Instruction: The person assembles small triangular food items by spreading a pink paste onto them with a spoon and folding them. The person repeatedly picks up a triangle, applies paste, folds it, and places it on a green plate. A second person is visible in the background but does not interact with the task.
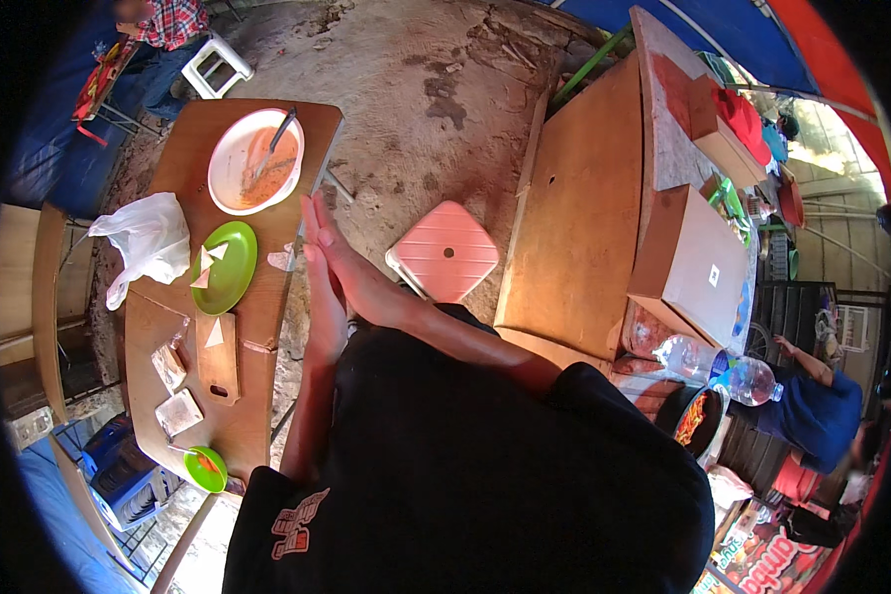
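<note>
My left hand point(324, 302) and my right hand point(358, 275) meet palm against palm in front of my body, fingers stretched out straight. No object shows between them. To their left is a brown table point(250, 337). On it, nearest the fingertips, stands a white bowl point(220, 178) with orange-red mixture and a dark-handled utensil point(275, 141). A green plate point(236, 269) holds several pale triangular pieces point(204, 263). Nearer to me, another pale triangle point(214, 335) lies on a wooden cutting board point(220, 374).
A crumpled white plastic bag point(153, 243), two square packets point(179, 412) and a small green bowl point(205, 480) share the table. A pink stool point(447, 249) stands ahead. To the right, a counter carries a cardboard box point(688, 267), plastic bottles point(747, 379) and a pan point(691, 421). Other people are nearby.
</note>
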`<state>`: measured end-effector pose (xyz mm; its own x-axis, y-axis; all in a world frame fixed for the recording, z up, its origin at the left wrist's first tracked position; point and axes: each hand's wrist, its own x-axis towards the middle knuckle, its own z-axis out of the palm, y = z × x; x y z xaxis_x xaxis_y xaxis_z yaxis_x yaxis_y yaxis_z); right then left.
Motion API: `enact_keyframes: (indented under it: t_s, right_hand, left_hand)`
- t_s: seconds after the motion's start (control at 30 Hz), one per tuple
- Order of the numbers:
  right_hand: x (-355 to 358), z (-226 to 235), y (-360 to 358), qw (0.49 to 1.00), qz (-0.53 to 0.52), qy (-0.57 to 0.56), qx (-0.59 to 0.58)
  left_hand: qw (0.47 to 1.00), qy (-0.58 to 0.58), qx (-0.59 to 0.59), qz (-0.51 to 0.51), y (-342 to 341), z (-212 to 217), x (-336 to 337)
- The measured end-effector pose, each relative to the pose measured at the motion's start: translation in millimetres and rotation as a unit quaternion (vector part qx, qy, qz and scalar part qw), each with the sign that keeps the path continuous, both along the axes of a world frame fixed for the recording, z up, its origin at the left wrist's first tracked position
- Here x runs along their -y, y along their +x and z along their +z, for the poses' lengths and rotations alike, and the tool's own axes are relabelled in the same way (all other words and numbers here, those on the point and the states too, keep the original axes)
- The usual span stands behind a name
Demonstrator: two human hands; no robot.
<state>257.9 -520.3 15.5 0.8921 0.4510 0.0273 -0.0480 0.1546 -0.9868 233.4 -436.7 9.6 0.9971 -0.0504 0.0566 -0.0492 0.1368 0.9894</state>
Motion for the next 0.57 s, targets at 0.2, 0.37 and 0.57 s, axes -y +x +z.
enact_keyframes:
  t_s: [0.2,0.37,0.57]
  right_hand:
    - [-13,9,-21,0.991,0.108,0.025,0.079]
    - [-17,13,-32,0.985,0.132,-0.025,0.104]
    - [-22,6,-41,0.992,0.108,0.02,0.067]
  left_hand:
    - [0.998,-0.02,0.029,0.05,12,5,-31]
    - [0.997,-0.063,0.018,0.049,19,-5,-58]
    - [0.992,-0.09,-0.07,0.062,27,-15,-68]
